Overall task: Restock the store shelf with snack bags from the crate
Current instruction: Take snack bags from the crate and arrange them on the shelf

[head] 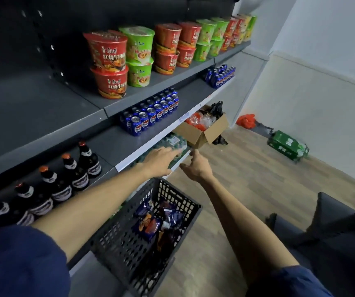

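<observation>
The snack bags are lying in two places: a loose heap of blue and orange bags in the bottom of the black crate, and a row of green bags sitting on the low shelf under the cans. I am counting roughly five or six in the crate; they are overlapping, so I cannot be sure. The green ones are too blurred to count.

The left hand is reaching flat onto the green bags, fingers straight and pressing, holding nothing. The right hand is hovering just beside the shelf edge, forefinger pointing up, the rest loosely curled, its grip empty.

To my eye this is the tidying step, with the placed bags being pushed back into line. Next, a hand needs to drop to the crate and pinch another bag.

Above, blue cans are standing in two blocks, too many to count exactly. Six dark bottles are showing at the left. Noodle cups are stacked two high, about a dozen. One cardboard box is sitting beyond, on the floor.
</observation>
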{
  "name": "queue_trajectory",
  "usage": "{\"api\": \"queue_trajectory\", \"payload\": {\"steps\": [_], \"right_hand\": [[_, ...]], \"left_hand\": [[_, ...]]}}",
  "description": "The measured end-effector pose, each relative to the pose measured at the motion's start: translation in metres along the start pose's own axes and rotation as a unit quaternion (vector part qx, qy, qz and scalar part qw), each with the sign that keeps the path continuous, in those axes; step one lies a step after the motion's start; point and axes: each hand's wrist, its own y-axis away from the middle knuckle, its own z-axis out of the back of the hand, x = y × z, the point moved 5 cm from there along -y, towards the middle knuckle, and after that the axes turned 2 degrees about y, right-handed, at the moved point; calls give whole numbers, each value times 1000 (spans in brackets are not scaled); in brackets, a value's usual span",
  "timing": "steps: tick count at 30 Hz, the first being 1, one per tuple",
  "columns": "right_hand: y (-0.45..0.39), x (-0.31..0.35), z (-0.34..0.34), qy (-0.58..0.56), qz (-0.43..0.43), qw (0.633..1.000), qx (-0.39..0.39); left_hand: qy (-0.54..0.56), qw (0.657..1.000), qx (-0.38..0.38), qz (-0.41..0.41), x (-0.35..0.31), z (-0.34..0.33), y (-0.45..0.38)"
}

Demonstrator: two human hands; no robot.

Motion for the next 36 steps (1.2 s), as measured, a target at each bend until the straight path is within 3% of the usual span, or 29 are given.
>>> {"api": "queue_trajectory", "payload": {"steps": [15, 36], "right_hand": [[-35, -58, -134, -6, -14, 990, 141], [-88, -147, -382, -23, -36, 970, 241]], "left_hand": [[100, 984, 65, 131, 48, -144, 32], [196, 937, 118, 265, 144, -405, 46]]}}
